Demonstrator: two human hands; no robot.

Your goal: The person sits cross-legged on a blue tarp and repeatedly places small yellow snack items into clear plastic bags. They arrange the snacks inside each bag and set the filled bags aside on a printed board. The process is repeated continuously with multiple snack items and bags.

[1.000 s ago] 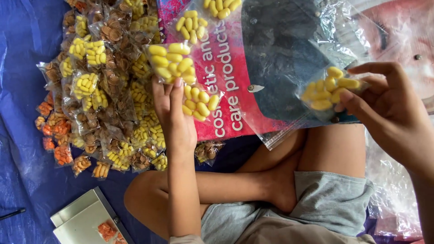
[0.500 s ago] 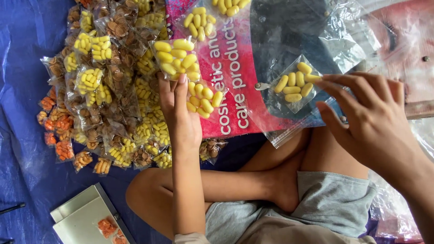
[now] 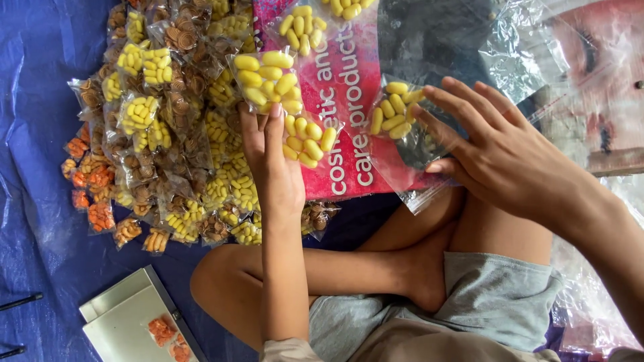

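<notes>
The left hand pinches a yellow packet above the pile; another packet lies beside it. The right hand, fingers spread, presses a third packet onto the pink bag.

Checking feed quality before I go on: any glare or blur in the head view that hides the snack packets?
Head view: daylight is even and the focus sharp; the left hand and right hand show no motion blur; glare whitens the crinkled clear plastic bag at top right; the yellow snack packet by the right fingers stays readable.
</notes>
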